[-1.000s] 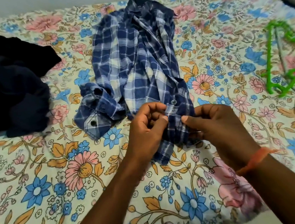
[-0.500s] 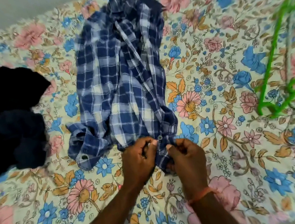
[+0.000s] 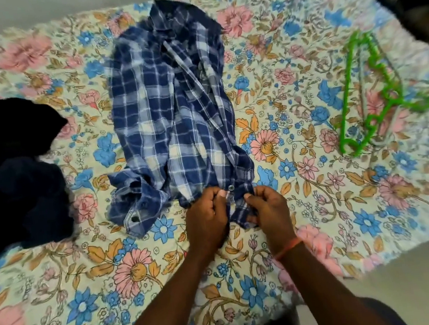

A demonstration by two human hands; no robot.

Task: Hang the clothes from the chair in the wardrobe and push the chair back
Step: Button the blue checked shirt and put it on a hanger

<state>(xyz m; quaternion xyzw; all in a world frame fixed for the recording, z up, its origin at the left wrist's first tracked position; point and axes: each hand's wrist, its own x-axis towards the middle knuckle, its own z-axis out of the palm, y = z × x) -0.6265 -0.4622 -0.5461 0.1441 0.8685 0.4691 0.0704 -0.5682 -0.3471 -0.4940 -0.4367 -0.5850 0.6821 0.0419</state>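
1. Hands at work on a bed: the left hand [image 3: 206,218] and the right hand [image 3: 269,211] both pinch the bottom hem of a blue checked shirt [image 3: 173,118], close to the bed's near edge, at about the middle of its length.

2. Fingers of both hands are curled onto the cloth on either side of a button [image 3: 230,187]; whether that button is being fastened or undone cannot be told from here.

3. The shirt lies lengthwise across the flowered bedspread [image 3: 299,135], collar towards the far edge, one cuffed sleeve [image 3: 138,212] crumpled out on the left, towards the dark heap.

4. A heap of dark clothes [image 3: 11,171] sits at the left end of the bed, apart from the shirt and untouched.

5. Green hangers [image 3: 372,94] lie towards the right end of the bed, well apart from the shirt, with nothing on them.

6. Progress, as it appears: the clothes are off the chair and on the bed, but no garment is on a hanger yet and none has reached a wardrobe.

7. Neither wardrobe nor chair can be made out in this view, so nothing can be said of either.

8. Left to do, by this reckoning: finish with the shirt's front, put it on a hanger, do the same for the dark clothes, carry them all to the wardrobe, then push the chair back.
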